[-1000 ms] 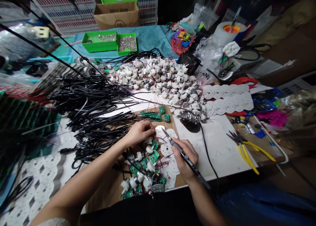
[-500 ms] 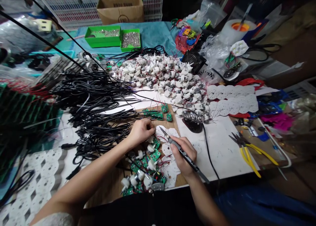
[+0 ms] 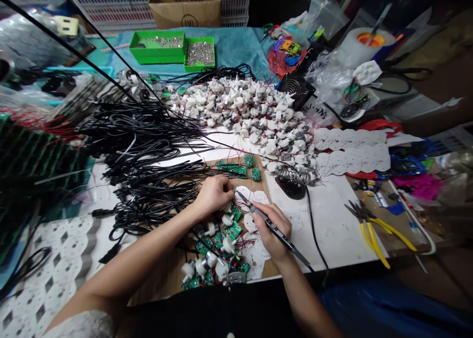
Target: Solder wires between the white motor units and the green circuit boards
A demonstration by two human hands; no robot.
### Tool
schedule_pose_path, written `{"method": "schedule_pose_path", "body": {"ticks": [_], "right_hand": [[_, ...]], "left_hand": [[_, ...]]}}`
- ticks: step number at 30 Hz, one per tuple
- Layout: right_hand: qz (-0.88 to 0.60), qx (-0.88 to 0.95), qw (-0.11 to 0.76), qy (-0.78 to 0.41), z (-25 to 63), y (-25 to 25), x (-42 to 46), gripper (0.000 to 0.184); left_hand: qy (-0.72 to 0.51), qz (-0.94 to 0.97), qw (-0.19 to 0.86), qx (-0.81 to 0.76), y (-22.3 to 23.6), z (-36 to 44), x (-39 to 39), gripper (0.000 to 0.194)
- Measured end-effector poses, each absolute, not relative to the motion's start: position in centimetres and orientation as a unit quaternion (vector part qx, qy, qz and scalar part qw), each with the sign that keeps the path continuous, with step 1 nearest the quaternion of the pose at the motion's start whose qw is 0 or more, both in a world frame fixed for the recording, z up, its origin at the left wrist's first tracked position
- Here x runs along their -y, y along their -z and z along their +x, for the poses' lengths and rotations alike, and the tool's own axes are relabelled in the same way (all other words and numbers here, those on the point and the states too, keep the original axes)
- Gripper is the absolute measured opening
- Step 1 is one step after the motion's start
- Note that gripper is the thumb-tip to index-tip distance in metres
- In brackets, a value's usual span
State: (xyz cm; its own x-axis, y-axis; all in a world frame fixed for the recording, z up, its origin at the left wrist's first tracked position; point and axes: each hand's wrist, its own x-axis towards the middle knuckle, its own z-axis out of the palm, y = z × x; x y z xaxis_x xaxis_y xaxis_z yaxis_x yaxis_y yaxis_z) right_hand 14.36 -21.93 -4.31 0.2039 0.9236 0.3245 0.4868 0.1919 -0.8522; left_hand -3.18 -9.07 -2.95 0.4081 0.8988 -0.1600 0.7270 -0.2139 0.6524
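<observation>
My right hand (image 3: 272,228) is closed around the grey handle of a soldering iron (image 3: 279,235). The iron's tip points up and left, close to the fingers of my left hand (image 3: 215,194). Those fingers are pinched together; what they hold, if anything, is too small to make out. Under the tip lies a white scalloped plate (image 3: 244,192). Just below my left hand, green circuit boards (image 3: 232,229) with white plastic motor units (image 3: 228,245) and thin red wires lie in a cluster on cardboard. More small circuit boards (image 3: 240,170) lie above my hands.
Black cables (image 3: 148,180) cover the left side, and a large heap of white motor units (image 3: 244,106) lies behind. A soldering iron stand (image 3: 291,183) is right of the boards. Yellow-handled pliers (image 3: 369,234) lie at the right, green trays (image 3: 157,47) at the back.
The view has shifted slightly, so the bench appears moved a little to the right. The iron's tip stays near my left fingertips, and both hands keep their grip.
</observation>
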Motion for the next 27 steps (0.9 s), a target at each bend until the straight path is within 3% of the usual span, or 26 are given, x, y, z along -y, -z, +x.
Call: {"method": "schedule_pose_path", "body": {"ticks": [27], "right_hand": [[-0.593,0.587,0.514,-0.198,14.7,3.3,22.4,0.022]], "left_hand": [[-0.079,0.793,0.317,-0.514,2.5,-3.5,8.7,0.007]]}}
